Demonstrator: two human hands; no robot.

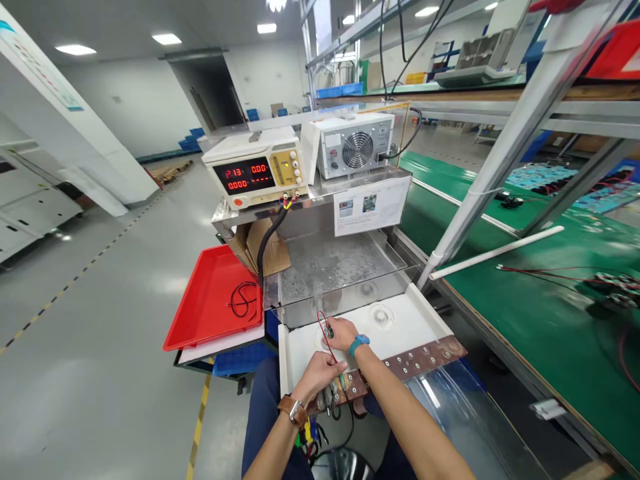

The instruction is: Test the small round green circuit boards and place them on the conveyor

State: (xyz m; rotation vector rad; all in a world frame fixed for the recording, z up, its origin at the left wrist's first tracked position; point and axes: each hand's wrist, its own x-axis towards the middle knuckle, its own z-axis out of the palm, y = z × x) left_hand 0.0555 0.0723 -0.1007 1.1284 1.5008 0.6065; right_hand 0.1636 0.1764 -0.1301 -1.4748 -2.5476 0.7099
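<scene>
My right hand (344, 333) wears a blue watch and pinches a small green circuit board (329, 331) with red and black wires (324, 321) over a white tray (400, 320). My left hand (316, 375), with a brown-strapped watch, is closed on the red wire just below the board, near a brown perforated strip (415, 363) along the tray's front edge. Its fingertips are hidden.
A power supply (255, 175) with a red display stands on a steel shelf, a fan-fronted unit (355, 145) beside it. A red tray (213, 300) with coiled wires sits to the left. A green conveyor bench (525, 293) runs along the right. Clear acrylic cover (335, 267) lies behind the white tray.
</scene>
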